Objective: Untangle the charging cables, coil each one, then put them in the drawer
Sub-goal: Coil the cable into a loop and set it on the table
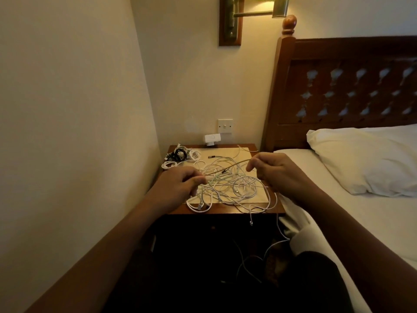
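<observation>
**One head-worn view, angled down into a corner**

A single wide-angle camera sits at the person's head, facing forward and down. Both forearms enter from the lower edge. The left hand point(178, 186) and right hand point(279, 175) sit near mid-frame, close over the bench point(225, 210). A wall point(67, 109) fills the left side and the bed point(302, 155) the right, with a wall lamp point(259, 10) cut by the top edge.
</observation>
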`<state>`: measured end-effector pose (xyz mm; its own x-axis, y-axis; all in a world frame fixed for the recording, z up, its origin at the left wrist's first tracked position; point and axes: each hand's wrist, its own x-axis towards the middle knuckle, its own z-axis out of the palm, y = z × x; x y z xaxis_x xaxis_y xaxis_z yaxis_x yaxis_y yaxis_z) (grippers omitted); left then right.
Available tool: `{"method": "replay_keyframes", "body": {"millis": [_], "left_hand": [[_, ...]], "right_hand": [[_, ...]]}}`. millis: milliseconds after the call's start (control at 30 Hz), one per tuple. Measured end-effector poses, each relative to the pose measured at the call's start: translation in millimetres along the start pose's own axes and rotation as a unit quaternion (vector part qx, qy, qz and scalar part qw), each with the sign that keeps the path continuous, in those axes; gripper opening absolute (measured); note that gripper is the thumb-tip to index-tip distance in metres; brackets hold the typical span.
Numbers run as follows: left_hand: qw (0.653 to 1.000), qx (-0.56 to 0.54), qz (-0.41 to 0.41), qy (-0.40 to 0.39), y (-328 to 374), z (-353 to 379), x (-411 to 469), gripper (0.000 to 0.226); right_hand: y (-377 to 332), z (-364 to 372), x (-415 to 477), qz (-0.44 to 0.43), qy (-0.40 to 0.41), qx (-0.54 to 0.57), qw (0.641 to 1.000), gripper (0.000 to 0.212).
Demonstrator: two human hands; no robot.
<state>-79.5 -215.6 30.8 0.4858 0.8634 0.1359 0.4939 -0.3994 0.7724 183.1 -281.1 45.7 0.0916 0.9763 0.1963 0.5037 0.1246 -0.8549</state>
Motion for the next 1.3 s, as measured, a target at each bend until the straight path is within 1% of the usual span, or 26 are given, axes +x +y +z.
{"method": "replay_keyframes", "body": {"millis": [67,133,200,233,267,300,367,400,467,533,567,633,700,733,833,900,933,1000,1067,1100,1167,1200,1233,1267,1300], "left_hand": [[0.999,-0.046,-0.006,0.004,1.1,2.1,1.3,0.018],[0.997,-0.080,0.002,-0.004,8.5,6.2,3.1,0.017],[0.998,-0.058,0.026,0.006,15.1,9.9,6.1,0.016],[0.999,-0.028,0.040,0.020,16.6,10.7,7.9,0.016],[0.998,0.006,0.049,0.036,17.5,11.0,9.5,0.015],[0.997,0.038,0.051,0.047,16.9,11.0,10.6,0.013],[0.995,0.075,0.050,0.037,15.3,12.3,9.8,0.013],[0.995,0.089,0.050,0.014,14.1,13.2,9.0,0.016],[0.992,0.096,0.038,-0.078,15.5,14.9,5.6,0.026],[0.983,0.041,0.013,-0.178,20.2,12.7,0.8,0.033],[0.979,-0.004,-0.002,-0.205,22.2,8.9,-1.0,0.035],[0.969,-0.117,-0.024,-0.218,22.6,-1.0,-3.8,0.038],[0.950,-0.229,-0.022,-0.212,16.8,-10.9,-6.8,0.039],[0.936,-0.278,-0.015,-0.214,12.8,-14.0,-9.0,0.039],[0.887,-0.400,0.010,-0.230,-0.6,-14.8,-20.0,0.036],[0.873,-0.440,0.017,-0.208,-11.9,-18.3,-29.3,0.035],[0.870,-0.459,0.017,-0.182,-17.8,-22.4,-33.4,0.035],[0.861,-0.498,0.006,-0.102,-28.6,-30.0,-38.4,0.035],[0.844,-0.535,-0.011,-0.031,-34.2,-31.5,-41.5,0.040],[0.833,-0.553,-0.013,-0.012,-34.2,-29.2,-42.6,0.042],[0.815,-0.579,0.000,0.004,-31.3,-21.9,-42.6,0.042],[0.816,-0.578,0.005,0.005,-28.7,-18.1,-41.2,0.041],[0.825,-0.565,0.006,0.003,-25.9,-14.2,-38.9,0.039],[0.837,-0.547,0.004,0.000,-23.0,-9.6,-37.4,0.037],[0.851,-0.524,-0.001,-0.006,-19.7,-3.9,-36.4,0.035]], "right_hand": [[4.5,-3.7,1.9,0.021,-0.035,-0.011,0.999,0.026],[3.5,-3.0,0.3,0.036,-0.104,0.021,0.994,0.019],[1.7,3.3,-2.6,0.037,-0.172,0.047,0.983,0.024],[1.3,6.6,-3.2,0.027,-0.190,0.044,0.980,0.026],[0.9,8.8,-3.2,0.007,-0.189,0.026,0.982,0.025],[1.0,10.4,-1.9,-0.022,-0.169,-0.007,0.985,0.023],[6.3,11.7,4.6,-0.086,-0.095,-0.083,0.988,0.016],[10.0,12.3,8.4,-0.106,-0.052,-0.111,0.987,0.014],[14.6,16.4,13.5,-0.134,0.008,-0.164,0.977,0.012],[19.2,25.2,14.1,-0.159,0.009,-0.204,0.966,0.014],[21.8,29.7,13.1,-0.169,0.007,-0.213,0.962,0.016],[26.3,35.4,9.9,-0.173,0.014,-0.205,0.963,0.022],[29.9,38.0,7.2,-0.157,0.011,-0.182,0.971,0.030],[33.0,38.7,5.3,-0.147,0.001,-0.171,0.974,0.030],[59.4,34.0,1.4,-0.115,-0.022,-0.160,0.980,0.024],[85.8,25.8,0.3,-0.077,-0.032,-0.183,0.979,0.025],[100.2,21.3,-1.4,-0.057,-0.037,-0.201,0.977,0.025],[125.0,14.4,-9.5,-0.016,-0.040,-0.232,0.972,0.026],[140.7,11.6,-17.0,0.015,-0.033,-0.250,0.968,0.026],[144.6,12.1,-19.2,0.032,-0.033,-0.255,0.966,0.026],[146.5,15.2,-17.1,0.059,-0.061,-0.249,0.965,0.029],[143.8,17.9,-16.0,0.077,-0.092,-0.240,0.963,0.027],[137.9,20.4,-16.9,0.096,-0.133,-0.245,0.956,0.022],[131.2,21.7,-18.3,0.103,-0.170,-0.260,0.945,0.025],[122.2,22.2,-20.4,0.099,-0.193,-0.273,0.937,0.046]]}}
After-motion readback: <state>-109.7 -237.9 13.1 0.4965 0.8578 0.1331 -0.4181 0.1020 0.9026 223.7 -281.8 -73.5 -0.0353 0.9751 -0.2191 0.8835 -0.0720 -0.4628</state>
